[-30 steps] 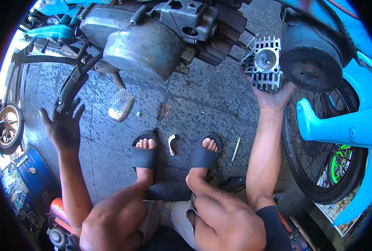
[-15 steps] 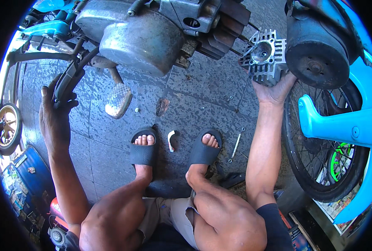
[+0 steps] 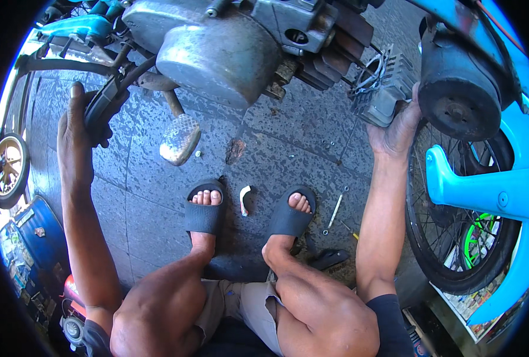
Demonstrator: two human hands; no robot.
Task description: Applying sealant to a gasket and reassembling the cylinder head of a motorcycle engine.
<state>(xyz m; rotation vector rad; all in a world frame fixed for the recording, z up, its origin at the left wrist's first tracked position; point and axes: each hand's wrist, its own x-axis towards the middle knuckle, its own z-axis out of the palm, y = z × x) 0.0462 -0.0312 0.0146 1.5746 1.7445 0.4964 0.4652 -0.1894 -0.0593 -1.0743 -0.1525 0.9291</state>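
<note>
My right hand [image 3: 392, 134] holds a silver finned cylinder head [image 3: 389, 89] from below, its fingers mostly hidden behind the part. The head's hollow face is turned toward the motorcycle engine [image 3: 220, 59], close to the thin studs [image 3: 359, 53] that stick out past the dark cylinder fins [image 3: 341, 47]. At the left, my left hand [image 3: 80, 131] is closed around a dark foot peg [image 3: 107, 98] on the motorcycle, with the thumb pointing up and the fingertips showing on the far side. The metal pedal [image 3: 180, 140] hangs to the right of that hand.
A black cylindrical part [image 3: 459, 107] hangs right of my right hand, above a spoked wheel [image 3: 425, 238] and light-blue body panels [image 3: 478, 178]. On the tiled floor lie a wrench [image 3: 334, 214], a curved white piece [image 3: 244, 200] and small nuts. A blue drum [image 3: 47, 232] stands left.
My right hand has turned the cylinder head so its hollow face points left toward the studs. My left hand stays on the foot peg. The view has shifted slightly.
</note>
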